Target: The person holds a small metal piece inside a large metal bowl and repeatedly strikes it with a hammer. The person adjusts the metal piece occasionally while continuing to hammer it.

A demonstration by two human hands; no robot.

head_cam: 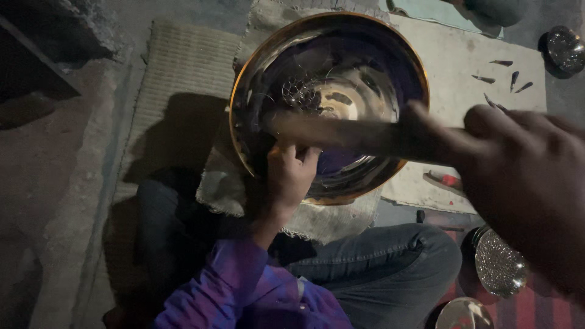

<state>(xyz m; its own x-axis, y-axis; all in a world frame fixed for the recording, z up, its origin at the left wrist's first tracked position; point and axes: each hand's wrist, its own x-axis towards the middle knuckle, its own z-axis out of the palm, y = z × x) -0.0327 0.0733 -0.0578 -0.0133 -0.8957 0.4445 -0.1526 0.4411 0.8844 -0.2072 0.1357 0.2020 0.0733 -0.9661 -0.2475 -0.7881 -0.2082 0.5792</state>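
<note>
A large shiny metal bowl (378,58) with a golden rim and an engraved flower in its bottom lies tilted on a cloth pad (317,219) before my knees. My left hand (291,173) rests inside the bowl at its near rim, fingers curled, seemingly holding a small tool against the metal that is hidden. My right hand (524,176) is raised close to the camera, shut on a blurred wooden stick or hammer handle (353,134) that crosses above the bowl.
Several small dark punches (503,79) lie on a pale board at the right. Small hammered metal bowls sit at the lower right (499,265) and top right (565,49). A woven mat (183,73) lies at the left, beside bare concrete.
</note>
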